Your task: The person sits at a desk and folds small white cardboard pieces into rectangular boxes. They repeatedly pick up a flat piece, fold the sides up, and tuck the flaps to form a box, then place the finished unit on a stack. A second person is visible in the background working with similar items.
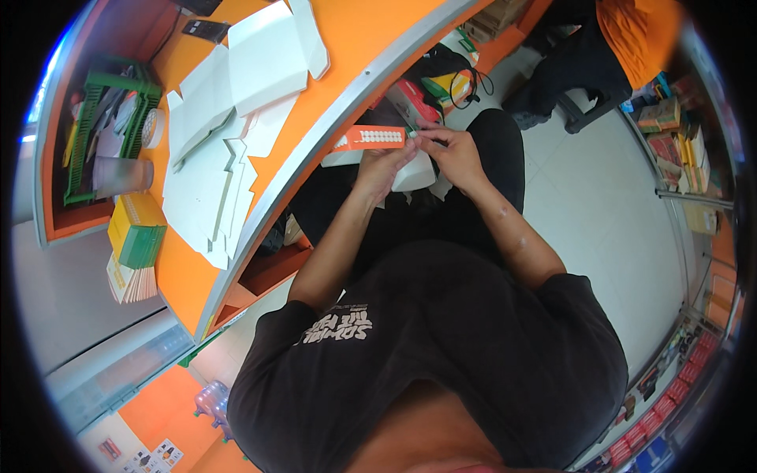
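Observation:
Over my lap, a folded carton (pixel 380 137) in orange and white, with a row of white round shapes along its side, is held between my hands. My left hand (pixel 382 167) is closed round its near side. At the carton's right end the fingers and thumb of my right hand (pixel 453 151) pinch together at its edge, close to my left fingertips. Below the hands a white card panel (pixel 416 175) shows; I cannot tell whether it belongs to the same carton.
Flat white carton blanks (pixel 213 142) lie stacked on the orange counter (pixel 359 47) at my left. A green basket (pixel 79 162) and a yellow-green box (pixel 138 229) are beyond them. Stocked shelves (pixel 682 158) stand at the right. A seated person (pixel 579 55) is at the far right.

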Motion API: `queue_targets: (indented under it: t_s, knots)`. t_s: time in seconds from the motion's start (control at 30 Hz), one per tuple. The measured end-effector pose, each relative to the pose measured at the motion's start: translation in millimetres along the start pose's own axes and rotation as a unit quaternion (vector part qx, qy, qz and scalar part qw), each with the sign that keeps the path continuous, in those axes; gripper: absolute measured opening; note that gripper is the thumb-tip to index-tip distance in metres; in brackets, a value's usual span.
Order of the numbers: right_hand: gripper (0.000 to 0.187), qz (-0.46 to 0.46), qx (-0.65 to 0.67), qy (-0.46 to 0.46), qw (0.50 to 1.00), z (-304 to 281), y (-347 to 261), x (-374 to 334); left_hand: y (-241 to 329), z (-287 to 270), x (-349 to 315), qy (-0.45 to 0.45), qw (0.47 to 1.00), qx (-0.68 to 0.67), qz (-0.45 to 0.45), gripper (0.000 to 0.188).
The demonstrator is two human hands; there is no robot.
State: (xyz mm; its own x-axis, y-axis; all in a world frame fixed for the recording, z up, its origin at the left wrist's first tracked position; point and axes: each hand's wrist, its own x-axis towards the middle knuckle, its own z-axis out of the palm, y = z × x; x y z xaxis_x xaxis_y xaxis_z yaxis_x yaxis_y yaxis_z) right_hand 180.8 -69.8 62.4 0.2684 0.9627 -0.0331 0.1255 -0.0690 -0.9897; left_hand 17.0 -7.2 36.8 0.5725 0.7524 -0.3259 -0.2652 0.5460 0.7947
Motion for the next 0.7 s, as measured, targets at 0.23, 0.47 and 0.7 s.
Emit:
queue_targets:
  t_s: [0.23,0.47,0.7]
  knots:
    - [0.019,0.037,0.097,0.003,0.995,11.4,29.3,-6.8,-15.3,-9.8,3.8,0.025,0.998,0.043,-0.024,0.031]
    - [0.044,-0.010,0.027,-0.079,0.996,12.8,43.9,-9.7,-17.6,-23.0,6.9,0.068,0.981,0.184,-0.001,0.026]
    - [0.053,-0.028,-0.088,-0.033,0.995,12.8,15.9,3.8,-9.0,-12.1,-8.3,-0.072,0.810,0.580,0.060,0.021]
